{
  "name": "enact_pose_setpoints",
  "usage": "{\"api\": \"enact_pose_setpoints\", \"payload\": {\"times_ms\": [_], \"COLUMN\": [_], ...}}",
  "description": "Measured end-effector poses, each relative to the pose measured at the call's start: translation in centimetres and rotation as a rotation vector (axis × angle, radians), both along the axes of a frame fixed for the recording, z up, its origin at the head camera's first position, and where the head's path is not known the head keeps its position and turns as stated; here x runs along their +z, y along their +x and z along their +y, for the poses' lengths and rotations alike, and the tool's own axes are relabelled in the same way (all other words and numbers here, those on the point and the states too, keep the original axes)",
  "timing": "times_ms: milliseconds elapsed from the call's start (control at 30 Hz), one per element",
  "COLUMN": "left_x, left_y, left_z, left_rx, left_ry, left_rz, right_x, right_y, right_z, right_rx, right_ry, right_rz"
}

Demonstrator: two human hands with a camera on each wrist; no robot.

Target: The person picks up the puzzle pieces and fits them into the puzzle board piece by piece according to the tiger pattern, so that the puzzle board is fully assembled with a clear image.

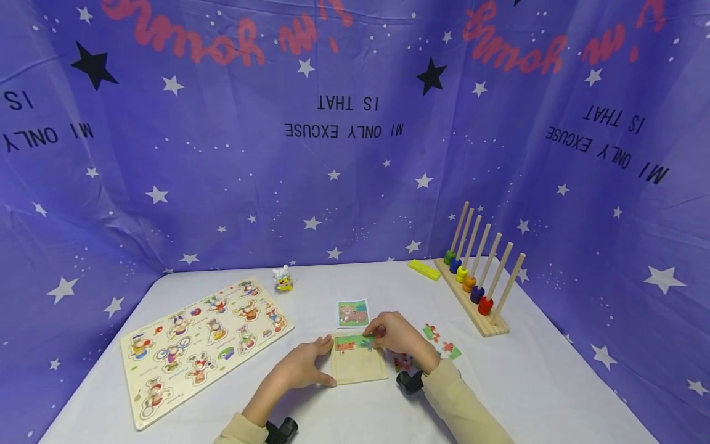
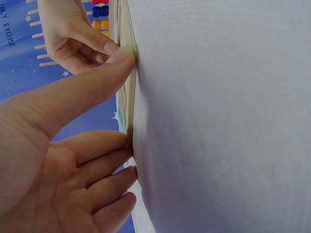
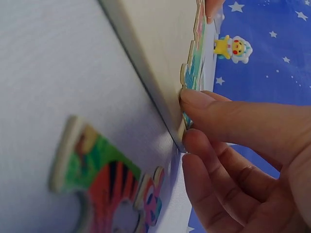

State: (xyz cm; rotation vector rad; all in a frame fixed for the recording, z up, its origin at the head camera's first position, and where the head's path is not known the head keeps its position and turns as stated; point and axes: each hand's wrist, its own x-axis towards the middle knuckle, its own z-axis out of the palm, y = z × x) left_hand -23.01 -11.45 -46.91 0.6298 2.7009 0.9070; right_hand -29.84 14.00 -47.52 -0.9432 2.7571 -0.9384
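A square wooden puzzle tray (image 1: 359, 367) lies on the white table with picture pieces along its far side. My left hand (image 1: 302, 365) rests at the tray's left edge, its thumb near the front corner and its fingers near the far corner, fairly straight. At the far right corner my right hand (image 1: 395, 336) pinches a green and blue puzzle piece (image 3: 190, 73) between thumb and fingers, over the tray. Loose jigsaw pieces with orange and black stripes (image 3: 114, 182) lie beside the tray, partly under the right wrist. Just beyond the tray lies a picture card (image 1: 352, 313).
A large wooden peg-puzzle board (image 1: 205, 345) lies at left. A small yellow and white figurine (image 1: 283, 279) stands at the back. A yellow block (image 1: 424, 270) and a wooden rack of pegs (image 1: 477, 296) with coloured beads are at right, near more loose puzzle pieces (image 1: 448, 349).
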Motion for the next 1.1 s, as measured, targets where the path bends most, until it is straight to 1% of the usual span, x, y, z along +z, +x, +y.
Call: {"api": "enact_pose_setpoints", "payload": {"times_ms": [267,533,633,767,933,1100], "left_x": [0.0,0.2,0.1,0.0,0.0,-0.1], "left_y": [0.0,0.1,0.1,0.0,0.0,0.0], "left_z": [0.0,0.1,0.1,0.1,0.1,0.0], "left_rx": [-0.001,0.008,0.003,-0.002,0.001,0.007], "left_ry": [0.000,-0.002,-0.003,0.000,0.000,0.000], "left_rz": [0.005,-0.004,-0.006,-0.003,-0.002,-0.009], "right_x": [0.1,0.3,0.3,0.4,0.9,1.2], "right_y": [0.0,0.2,0.3,0.4,0.6,0.8], "right_z": [0.0,0.5,1.0,1.7,2.4,3.1], "right_rx": [-0.003,0.034,0.043,0.035,0.018,0.010], "right_ry": [0.002,-0.035,-0.056,-0.070,-0.069,-0.045], "right_rz": [0.013,0.032,0.058,0.093,0.100,0.108]}}
